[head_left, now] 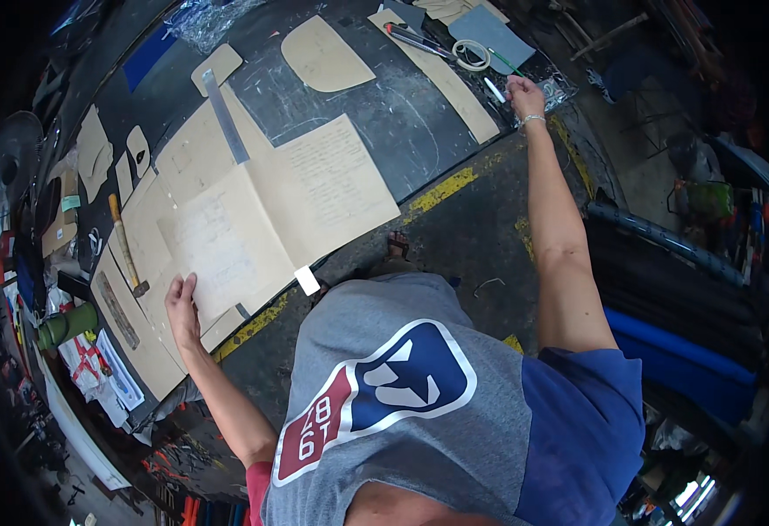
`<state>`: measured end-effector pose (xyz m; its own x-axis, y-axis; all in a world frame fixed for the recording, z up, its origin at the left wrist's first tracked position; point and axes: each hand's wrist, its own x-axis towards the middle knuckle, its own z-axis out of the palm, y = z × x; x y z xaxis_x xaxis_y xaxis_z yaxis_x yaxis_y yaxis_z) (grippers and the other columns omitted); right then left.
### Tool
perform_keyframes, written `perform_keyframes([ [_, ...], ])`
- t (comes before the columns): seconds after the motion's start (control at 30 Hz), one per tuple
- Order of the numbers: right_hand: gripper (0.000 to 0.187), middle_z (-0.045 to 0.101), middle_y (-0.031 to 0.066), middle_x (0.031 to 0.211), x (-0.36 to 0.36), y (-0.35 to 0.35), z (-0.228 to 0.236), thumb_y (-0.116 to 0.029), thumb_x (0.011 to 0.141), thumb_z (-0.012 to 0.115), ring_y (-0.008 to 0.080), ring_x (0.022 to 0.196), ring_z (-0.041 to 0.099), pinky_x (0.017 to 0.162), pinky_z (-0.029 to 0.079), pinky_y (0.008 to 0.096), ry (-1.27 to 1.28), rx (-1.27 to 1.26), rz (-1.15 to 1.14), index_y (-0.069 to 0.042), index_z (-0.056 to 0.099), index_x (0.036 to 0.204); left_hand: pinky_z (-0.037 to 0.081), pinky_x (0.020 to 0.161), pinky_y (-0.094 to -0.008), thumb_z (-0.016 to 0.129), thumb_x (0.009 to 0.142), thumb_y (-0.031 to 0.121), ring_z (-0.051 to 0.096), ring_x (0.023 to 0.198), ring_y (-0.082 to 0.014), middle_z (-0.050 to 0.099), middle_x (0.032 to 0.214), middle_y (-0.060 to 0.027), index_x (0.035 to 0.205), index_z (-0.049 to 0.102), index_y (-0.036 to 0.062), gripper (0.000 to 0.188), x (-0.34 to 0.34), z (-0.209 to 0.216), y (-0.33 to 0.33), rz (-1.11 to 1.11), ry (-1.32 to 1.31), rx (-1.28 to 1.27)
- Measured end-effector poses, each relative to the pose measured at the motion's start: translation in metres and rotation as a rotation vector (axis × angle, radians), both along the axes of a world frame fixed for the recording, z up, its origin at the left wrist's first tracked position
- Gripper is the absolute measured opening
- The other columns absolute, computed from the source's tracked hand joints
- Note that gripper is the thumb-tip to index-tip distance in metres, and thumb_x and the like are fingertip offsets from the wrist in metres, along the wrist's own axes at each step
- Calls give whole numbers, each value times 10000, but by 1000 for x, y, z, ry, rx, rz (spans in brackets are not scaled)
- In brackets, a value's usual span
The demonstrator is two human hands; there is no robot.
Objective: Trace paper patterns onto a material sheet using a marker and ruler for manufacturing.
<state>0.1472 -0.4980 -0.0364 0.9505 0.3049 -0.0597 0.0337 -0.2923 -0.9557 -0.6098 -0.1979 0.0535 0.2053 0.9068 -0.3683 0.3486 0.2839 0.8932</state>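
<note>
Worktop [411, 131]: moderate, diffuse light; soft, weak shadows.
Brown sheets [349, 219]: evenly lit; handwriting [327, 167] faint, too soft to read.
Plastic film [213, 24]: small, sharp highlights at the upper edge.
Bright strips [695, 501]: local glare, lower right.
Fan [12, 162]: dim, low detail.
Floor [481, 228]: darker than the worktop.
Picture rim: black vignette; straight edges bowed by fisheye distortion.

"What stands at the frame's far left?"
"A round grey caged fan [11, 162], with a dull-green cylinder [66, 327] lower down."
"And the upper left?"
"A flat blue piece [148, 58] near crumpled clear plastic [212, 22]."
"Right side?"
"Long bright-blue rolls [669, 341]."
</note>
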Motion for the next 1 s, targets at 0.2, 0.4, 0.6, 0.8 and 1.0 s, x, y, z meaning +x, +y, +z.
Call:
perform_keyframes([
  [0.2, 179, 703, -23, 853, 20, 16, -6, -124, 931, 668, 65, 648, 595, 496, 405, 222, -29, -105, 70, -78, 721, 1096, 539, 792, -256, 630, 1004, 134, 667, 897, -111, 709, 1026, -40, 1141, 663, 32, 174, -21, -9, -41, 123, -151, -97],
  [0.4, 157, 708, -23, 863, 41, 34, -6, -114, 931, 672, 59, 642, 585, 504, 406, 217, -34, -100, 100, -77, 730, 1072, 553, 863, -281, 604, 1018, 129, 684, 990, -152, 715, 1124, -91, 1202, 646, 8, 224, -18, -14, -71, 218, -220, -51],
  [0.6, 200, 724, -8, 868, 57, 46, 6, -126, 923, 687, 65, 673, 611, 560, 446, 213, -58, -117, 149, -57, 727, 1107, 549, 868, -281, 612, 1016, 141, 677, 1000, -153, 710, 1139, -93, 1219, 640, 0, 249, -27, -17, -95, 271, -190, -46],
  [0.8, 223, 720, 2, 900, 63, 41, 11, -105, 918, 696, 72, 729, 620, 675, 509, 220, -45, -238, 341, -26, 716, 1126, 553, 856, -280, 619, 1012, 145, 683, 974, -145, 712, 1130, -85, 1222, 638, 5, 253, -23, -23, -114, 288, -214, -62],
  [1.0, 205, 714, -7, 904, 51, 42, 27, -90, 932, 685, 64, 724, 602, 652, 501, 216, -38, -242, 376, -29, 713, 1126, 553, 867, -284, 620, 1012, 146, 683, 987, -145, 710, 1136, -79, 1204, 641, 18, 231, -7, -27, -121, 299, -247, -107],
])
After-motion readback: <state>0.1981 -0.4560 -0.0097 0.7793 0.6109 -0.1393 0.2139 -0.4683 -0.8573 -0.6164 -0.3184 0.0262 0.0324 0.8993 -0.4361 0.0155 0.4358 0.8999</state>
